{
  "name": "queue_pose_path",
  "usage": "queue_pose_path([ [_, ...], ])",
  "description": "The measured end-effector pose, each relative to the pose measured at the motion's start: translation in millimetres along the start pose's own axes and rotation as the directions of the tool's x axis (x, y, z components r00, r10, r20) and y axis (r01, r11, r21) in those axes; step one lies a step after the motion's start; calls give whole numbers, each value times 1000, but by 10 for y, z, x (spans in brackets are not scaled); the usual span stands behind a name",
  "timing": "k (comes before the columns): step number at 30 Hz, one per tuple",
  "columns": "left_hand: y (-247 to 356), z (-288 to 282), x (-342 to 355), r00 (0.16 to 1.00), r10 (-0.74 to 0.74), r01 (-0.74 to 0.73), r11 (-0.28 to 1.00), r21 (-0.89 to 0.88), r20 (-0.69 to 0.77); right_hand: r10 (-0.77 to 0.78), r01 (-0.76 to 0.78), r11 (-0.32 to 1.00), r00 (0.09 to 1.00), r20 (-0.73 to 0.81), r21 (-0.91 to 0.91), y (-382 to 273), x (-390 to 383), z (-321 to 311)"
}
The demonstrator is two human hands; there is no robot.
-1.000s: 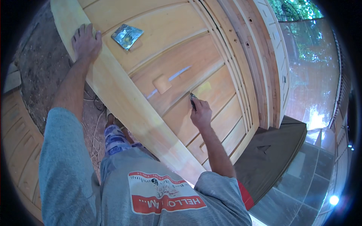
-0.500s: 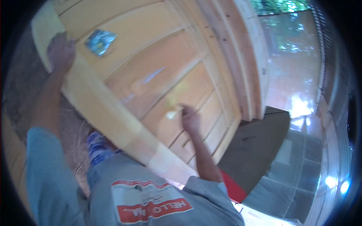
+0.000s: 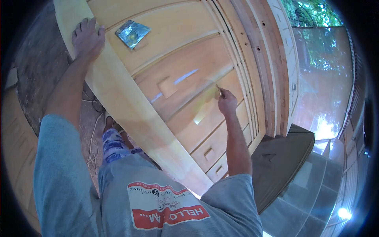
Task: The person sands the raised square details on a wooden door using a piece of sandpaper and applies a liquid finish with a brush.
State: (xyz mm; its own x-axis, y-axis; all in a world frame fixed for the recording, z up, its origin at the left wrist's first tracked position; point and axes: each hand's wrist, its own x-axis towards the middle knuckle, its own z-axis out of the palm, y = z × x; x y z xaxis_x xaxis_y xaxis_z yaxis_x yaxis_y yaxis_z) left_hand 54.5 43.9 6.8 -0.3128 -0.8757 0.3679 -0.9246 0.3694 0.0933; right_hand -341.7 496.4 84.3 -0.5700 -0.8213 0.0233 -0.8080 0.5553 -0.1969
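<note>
- A grey T-shirt with a red-and-white printed patch is filling the lower edge, and blue-and-white patterned legwear is showing just past it.
- A pale edge board is running diagonally along the near side of a wooden panel, which is lying right in front of the person.
- The panel is showing a honey-yellow surface, with dark grooves and paler strips dividing it into long sections; one middle section is looking redder and cloudier than its neighbours.
- On that section a small square patch is sitting between two bluish-white streaks.
- In the next section a soft yellow smear is fading toward a whitish end, and small slot-like marks are showing nearer the lower corner.
- The right hand is gripping a small, thin tool and is pointing its tip at a groove; whether it is touching, I cannot tell.
- The left hand is holding nothing visible and is resting on the edge board, fingers slightly spread.
- A shiny four-sided metal plate with a yellowish blotch is lying on the panel nearby.
- Layered timber edges are standing beyond, and green foliage is showing farthest off.
</note>
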Motion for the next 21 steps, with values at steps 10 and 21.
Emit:
queue_pose_path([
  [10,4,28,0,1000,4,-4,1000,-24,-8,-219,222,973,974,55,-58,-946,-802,132],
  [21,21,2,5,1000,4,-3,1000,-9,19,8,-8,1000,999,-42,-4,115,-386,-190],
])
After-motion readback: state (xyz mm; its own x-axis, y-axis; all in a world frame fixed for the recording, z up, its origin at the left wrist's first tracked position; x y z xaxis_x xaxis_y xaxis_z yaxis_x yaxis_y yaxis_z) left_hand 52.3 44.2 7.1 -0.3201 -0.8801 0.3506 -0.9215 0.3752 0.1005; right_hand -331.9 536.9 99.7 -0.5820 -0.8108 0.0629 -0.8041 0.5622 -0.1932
